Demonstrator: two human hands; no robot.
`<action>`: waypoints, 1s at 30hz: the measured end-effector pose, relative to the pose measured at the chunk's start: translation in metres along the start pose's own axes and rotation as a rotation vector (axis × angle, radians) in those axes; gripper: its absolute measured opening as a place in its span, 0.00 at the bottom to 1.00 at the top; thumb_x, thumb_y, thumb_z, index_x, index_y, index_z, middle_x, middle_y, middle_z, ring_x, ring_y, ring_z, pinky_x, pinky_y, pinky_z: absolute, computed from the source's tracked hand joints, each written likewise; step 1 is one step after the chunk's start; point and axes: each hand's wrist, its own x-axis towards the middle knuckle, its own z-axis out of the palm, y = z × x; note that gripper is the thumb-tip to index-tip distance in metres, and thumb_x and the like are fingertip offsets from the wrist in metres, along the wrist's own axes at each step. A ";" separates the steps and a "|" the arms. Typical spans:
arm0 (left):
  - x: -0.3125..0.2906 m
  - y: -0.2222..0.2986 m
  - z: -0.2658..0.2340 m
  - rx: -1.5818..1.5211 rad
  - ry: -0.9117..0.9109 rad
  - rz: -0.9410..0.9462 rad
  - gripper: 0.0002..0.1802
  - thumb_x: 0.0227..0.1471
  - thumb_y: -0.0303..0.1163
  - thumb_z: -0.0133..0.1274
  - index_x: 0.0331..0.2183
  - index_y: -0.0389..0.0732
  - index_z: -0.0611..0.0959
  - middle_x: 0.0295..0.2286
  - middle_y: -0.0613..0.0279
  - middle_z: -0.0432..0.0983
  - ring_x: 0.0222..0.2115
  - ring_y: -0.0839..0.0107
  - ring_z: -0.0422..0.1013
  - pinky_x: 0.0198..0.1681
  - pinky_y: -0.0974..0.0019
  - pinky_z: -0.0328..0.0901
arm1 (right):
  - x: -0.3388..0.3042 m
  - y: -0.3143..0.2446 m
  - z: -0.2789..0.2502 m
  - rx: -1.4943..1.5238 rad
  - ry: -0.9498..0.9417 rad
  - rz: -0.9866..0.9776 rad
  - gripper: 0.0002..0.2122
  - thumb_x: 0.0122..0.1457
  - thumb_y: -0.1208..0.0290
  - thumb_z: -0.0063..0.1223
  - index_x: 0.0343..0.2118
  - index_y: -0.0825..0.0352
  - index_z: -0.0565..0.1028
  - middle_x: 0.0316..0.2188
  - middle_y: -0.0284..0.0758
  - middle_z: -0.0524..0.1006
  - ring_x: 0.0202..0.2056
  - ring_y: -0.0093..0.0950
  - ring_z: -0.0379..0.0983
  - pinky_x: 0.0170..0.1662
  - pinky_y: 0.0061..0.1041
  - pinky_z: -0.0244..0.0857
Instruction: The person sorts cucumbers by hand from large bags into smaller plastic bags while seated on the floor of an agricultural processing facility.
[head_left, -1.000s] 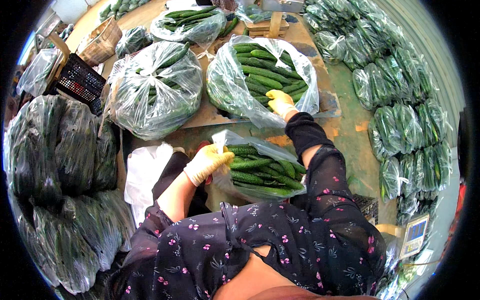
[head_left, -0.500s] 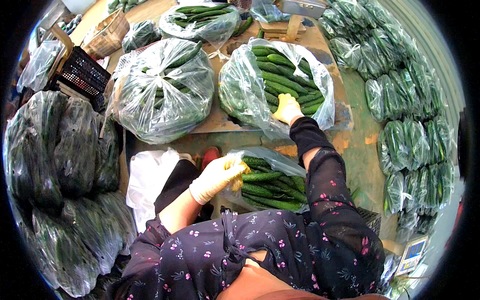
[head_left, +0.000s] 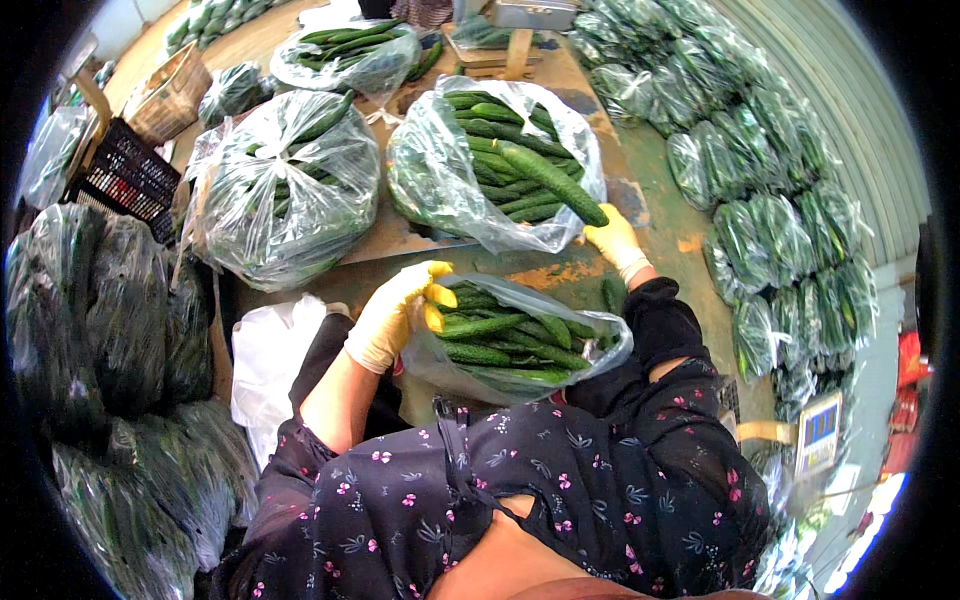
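In my right gloved hand (head_left: 615, 238) is a long dark green cucumber (head_left: 550, 183), gripped at its near end. It slants up and left over the open clear bag of cucumbers (head_left: 455, 205) on the table. My left gloved hand (head_left: 392, 318) has its fingers curled at the left rim of a nearer open plastic bag (head_left: 425, 352), close to my body. Several bumpy cucumbers (head_left: 490, 328) lie crosswise inside that nearer bag. Both gloves are pale yellow.
A tied, full bag of cucumbers (head_left: 285, 190) sits on the table (head_left: 400, 240) at left, with another open bag (head_left: 345, 60) behind. Filled bags (head_left: 110, 310) crowd the left side; packed bags (head_left: 765, 240) line the right wall. A scale (head_left: 517, 50) stands at the back.
My right hand has come out of the far bag, toward me and right, with a cucumber in it. The nearer bag shows more openly beside my left hand. The whole view has shifted.
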 end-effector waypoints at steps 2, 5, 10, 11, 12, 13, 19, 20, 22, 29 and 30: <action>0.001 -0.005 0.000 0.002 -0.004 -0.008 0.29 0.56 0.44 0.50 0.54 0.37 0.70 0.30 0.53 0.78 0.18 0.72 0.71 0.23 0.69 0.69 | -0.028 0.010 -0.015 0.548 -0.282 0.163 0.15 0.51 0.69 0.59 0.41 0.69 0.74 0.29 0.33 0.78 0.26 0.22 0.72 0.24 0.19 0.64; -0.003 -0.005 -0.001 -0.064 -0.050 0.005 0.27 0.57 0.44 0.50 0.54 0.40 0.70 0.31 0.51 0.78 0.20 0.72 0.71 0.24 0.70 0.69 | -0.080 0.000 -0.022 0.975 -0.431 0.291 0.15 0.58 0.70 0.52 0.47 0.71 0.72 0.30 0.33 0.77 0.24 0.19 0.71 0.21 0.17 0.64; -0.006 -0.006 0.000 -0.089 -0.056 -0.021 0.25 0.57 0.46 0.50 0.52 0.43 0.73 0.32 0.53 0.78 0.21 0.71 0.72 0.26 0.69 0.68 | -0.142 0.006 -0.024 1.174 -0.617 0.257 0.18 0.61 0.70 0.49 0.52 0.73 0.69 0.36 0.36 0.77 0.29 0.21 0.72 0.25 0.15 0.66; -0.007 -0.005 0.001 -0.095 -0.042 -0.029 0.24 0.57 0.46 0.50 0.51 0.44 0.73 0.33 0.53 0.79 0.21 0.71 0.72 0.27 0.68 0.68 | -0.150 0.006 -0.023 1.217 -0.632 0.268 0.18 0.61 0.69 0.49 0.52 0.73 0.69 0.36 0.36 0.77 0.30 0.21 0.73 0.24 0.15 0.67; -0.009 -0.007 0.000 -0.141 -0.062 -0.035 0.23 0.57 0.47 0.50 0.51 0.46 0.74 0.34 0.54 0.79 0.21 0.71 0.72 0.28 0.67 0.68 | -0.159 0.003 -0.021 1.231 -0.656 0.261 0.19 0.61 0.69 0.50 0.52 0.73 0.68 0.37 0.37 0.77 0.30 0.21 0.73 0.24 0.15 0.67; -0.011 -0.008 -0.002 -0.170 -0.061 -0.040 0.22 0.57 0.46 0.50 0.50 0.47 0.74 0.35 0.54 0.79 0.22 0.70 0.73 0.28 0.67 0.68 | -0.167 -0.001 -0.020 1.245 -0.679 0.255 0.19 0.61 0.69 0.50 0.53 0.73 0.68 0.38 0.38 0.77 0.30 0.21 0.73 0.24 0.15 0.67; -0.014 -0.009 -0.009 -0.216 -0.118 -0.006 0.27 0.57 0.48 0.50 0.53 0.42 0.71 0.42 0.53 0.77 0.28 0.67 0.76 0.27 0.68 0.70 | -0.205 -0.022 -0.024 1.108 -0.688 0.204 0.23 0.57 0.71 0.56 0.54 0.74 0.67 0.40 0.42 0.77 0.29 0.21 0.73 0.22 0.14 0.65; -0.015 -0.010 -0.006 -0.181 -0.069 -0.024 0.27 0.56 0.48 0.50 0.53 0.43 0.72 0.43 0.52 0.76 0.28 0.67 0.76 0.26 0.69 0.70 | -0.213 -0.028 -0.027 1.051 -0.646 0.185 0.22 0.55 0.73 0.56 0.53 0.74 0.68 0.39 0.42 0.78 0.28 0.20 0.73 0.22 0.14 0.64; -0.013 -0.011 -0.004 -0.157 -0.074 -0.024 0.27 0.56 0.48 0.51 0.52 0.43 0.72 0.44 0.52 0.76 0.27 0.67 0.76 0.25 0.70 0.69 | -0.223 -0.035 -0.034 0.871 -0.599 0.143 0.19 0.52 0.75 0.56 0.48 0.72 0.72 0.34 0.39 0.79 0.25 0.19 0.72 0.21 0.13 0.61; -0.030 -0.007 -0.003 0.006 -0.036 -0.016 0.30 0.58 0.52 0.44 0.53 0.40 0.73 0.34 0.59 0.80 0.21 0.75 0.71 0.20 0.77 0.62 | -0.227 -0.014 -0.120 0.273 -0.304 0.195 0.23 0.49 0.74 0.57 0.51 0.69 0.70 0.30 0.34 0.80 0.21 0.14 0.68 0.20 0.13 0.58; -0.030 -0.008 -0.007 -0.012 -0.061 -0.032 0.28 0.58 0.51 0.45 0.50 0.40 0.75 0.31 0.58 0.80 0.20 0.74 0.72 0.20 0.75 0.63 | -0.228 0.000 -0.138 0.256 -0.231 0.231 0.22 0.49 0.74 0.58 0.50 0.69 0.70 0.30 0.34 0.80 0.21 0.14 0.68 0.20 0.13 0.58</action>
